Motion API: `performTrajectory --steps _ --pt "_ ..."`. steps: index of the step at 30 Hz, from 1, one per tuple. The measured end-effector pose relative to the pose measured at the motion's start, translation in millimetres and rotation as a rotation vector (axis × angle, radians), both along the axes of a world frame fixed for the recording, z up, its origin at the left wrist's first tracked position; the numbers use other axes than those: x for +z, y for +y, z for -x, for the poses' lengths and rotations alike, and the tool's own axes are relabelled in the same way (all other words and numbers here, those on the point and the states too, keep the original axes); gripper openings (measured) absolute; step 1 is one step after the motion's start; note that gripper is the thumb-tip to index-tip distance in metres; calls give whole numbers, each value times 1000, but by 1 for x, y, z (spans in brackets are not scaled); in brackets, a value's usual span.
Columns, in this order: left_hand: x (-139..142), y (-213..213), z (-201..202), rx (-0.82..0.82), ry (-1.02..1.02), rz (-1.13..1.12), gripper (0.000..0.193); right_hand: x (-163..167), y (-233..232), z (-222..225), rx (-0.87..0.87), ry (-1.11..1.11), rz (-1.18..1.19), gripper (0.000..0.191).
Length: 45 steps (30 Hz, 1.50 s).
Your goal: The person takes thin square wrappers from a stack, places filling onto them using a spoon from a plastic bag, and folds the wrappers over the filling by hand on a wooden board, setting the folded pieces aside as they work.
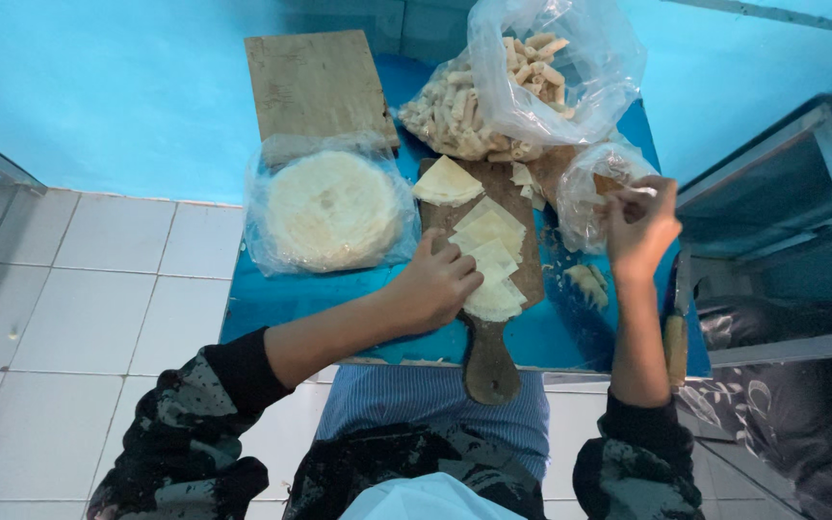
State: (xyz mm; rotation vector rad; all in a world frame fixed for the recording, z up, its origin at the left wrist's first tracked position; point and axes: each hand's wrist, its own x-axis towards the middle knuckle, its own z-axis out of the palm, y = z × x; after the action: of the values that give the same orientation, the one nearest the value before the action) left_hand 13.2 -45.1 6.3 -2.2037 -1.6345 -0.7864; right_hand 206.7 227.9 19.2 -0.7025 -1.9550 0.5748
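Observation:
My left hand (pixel 435 284) rests with curled fingers on a row of pale triangular pastry sheets (pixel 490 252) laid along a wooden paddle board (pixel 489 358). My right hand (pixel 639 223) is raised at the right, pinching a small white piece between its fingertips, just beside a small clear bag (pixel 585 193). Another stack of cut sheets (pixel 446 182) lies at the board's far end.
A round stack of pastry sheets in a clear bag (pixel 331 208) sits on the blue table (pixel 272 303). A large bag of rolled pieces (pixel 493 96) lies behind, next to a wooden board (pixel 317 85). A wooden-handled knife (pixel 676 332) lies at the right edge. White floor tiles left.

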Motion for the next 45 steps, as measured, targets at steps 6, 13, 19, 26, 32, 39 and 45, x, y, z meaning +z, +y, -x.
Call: performTrajectory --steps 6,13,19,26,32,39,45 --pt "8 -4 0 74 20 -18 24 -12 19 -12 75 166 74 40" --pt "13 -17 -9 290 59 63 26 -14 28 -35 -11 255 -2 41" --pt "5 -41 -32 499 -129 61 42 -20 10 -47 -46 316 13 39" --pt "-5 -35 -51 648 -218 -4 49 -24 9 -48 -65 312 8 39" --pt "-7 -28 -58 653 -284 25 37 -26 12 -51 -71 306 -35 37" --pt "-13 -20 -57 636 -349 55 21 -16 -5 -68 35 537 135 42" --pt "-18 -21 -59 601 -413 45 23 -19 -84 -75 198 564 483 37"
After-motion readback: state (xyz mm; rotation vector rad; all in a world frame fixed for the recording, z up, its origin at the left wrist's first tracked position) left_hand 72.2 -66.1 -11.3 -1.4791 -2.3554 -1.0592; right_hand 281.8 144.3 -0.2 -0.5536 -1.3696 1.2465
